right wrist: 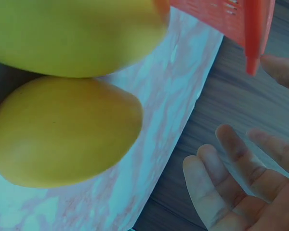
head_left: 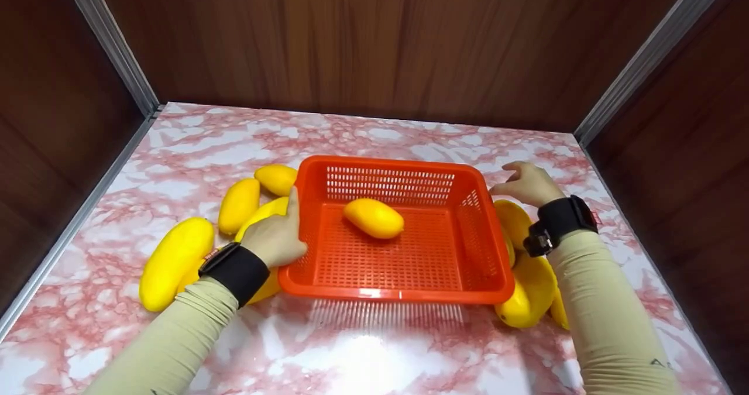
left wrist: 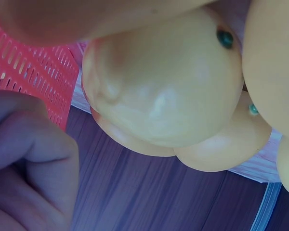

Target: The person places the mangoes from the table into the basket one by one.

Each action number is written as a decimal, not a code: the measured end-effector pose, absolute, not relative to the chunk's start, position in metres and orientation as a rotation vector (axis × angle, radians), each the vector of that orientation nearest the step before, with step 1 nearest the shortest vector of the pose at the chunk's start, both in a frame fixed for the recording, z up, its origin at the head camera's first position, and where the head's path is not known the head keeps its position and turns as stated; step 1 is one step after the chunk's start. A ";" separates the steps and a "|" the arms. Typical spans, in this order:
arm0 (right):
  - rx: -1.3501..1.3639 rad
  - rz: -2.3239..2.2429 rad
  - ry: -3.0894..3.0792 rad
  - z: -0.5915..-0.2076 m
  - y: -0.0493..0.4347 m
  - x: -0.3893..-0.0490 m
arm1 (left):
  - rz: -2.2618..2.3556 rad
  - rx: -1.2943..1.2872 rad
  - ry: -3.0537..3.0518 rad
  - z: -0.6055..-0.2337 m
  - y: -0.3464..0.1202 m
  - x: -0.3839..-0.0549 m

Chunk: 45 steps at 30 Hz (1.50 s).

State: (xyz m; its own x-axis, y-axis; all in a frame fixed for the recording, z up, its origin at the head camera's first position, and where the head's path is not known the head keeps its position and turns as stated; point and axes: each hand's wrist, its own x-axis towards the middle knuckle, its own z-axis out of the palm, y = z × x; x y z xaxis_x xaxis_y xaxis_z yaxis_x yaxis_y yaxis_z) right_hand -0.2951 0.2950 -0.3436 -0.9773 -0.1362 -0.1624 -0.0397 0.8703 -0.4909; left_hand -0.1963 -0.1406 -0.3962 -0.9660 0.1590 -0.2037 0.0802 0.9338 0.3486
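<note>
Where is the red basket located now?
In the head view, the red basket is central, between the left hand and right hand, with yellow fruits on both sides.

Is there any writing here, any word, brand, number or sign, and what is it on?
"A", or so it looks, on the right sleeve; the mark after it is unclear.
Red tag on the left wristband: too small to read.
Red tag on the right wristband: too blurred to read.
Left sleeve: a dark mark at the picture's bottom edge, unreadable.
I see no lettering on the basket.
</note>
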 end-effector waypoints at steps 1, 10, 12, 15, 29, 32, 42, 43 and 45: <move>-0.128 -0.741 2.847 -0.344 0.296 -0.295 | 0.502 0.178 2.860 -0.396 -0.140 -0.196; -0.109 -0.750 2.826 -0.352 0.301 -0.295 | 0.504 0.164 2.856 -0.395 -0.140 -0.196; -0.112 -0.751 2.822 -0.354 0.302 -0.295 | 0.505 0.167 2.854 -0.395 -0.140 -0.196; -0.123 -0.743 2.821 -0.356 0.304 -0.296 | 0.498 0.173 2.853 -0.395 -0.140 -0.196; -0.097 -0.709 2.811 -0.367 0.311 -0.295 | 0.495 0.174 2.855 -0.396 -0.141 -0.197; -0.085 -0.697 2.806 -0.368 0.313 -0.294 | 0.497 0.170 2.850 -0.396 -0.140 -0.197; -0.075 -0.642 2.794 -0.373 0.318 -0.294 | 0.507 0.166 2.852 -0.397 -0.141 -0.197; -0.072 -0.643 2.790 -0.374 0.318 -0.294 | 0.509 0.166 2.852 -0.397 -0.141 -0.197; -0.066 -0.646 2.788 -0.375 0.319 -0.293 | 0.510 0.164 2.851 -0.397 -0.141 -0.197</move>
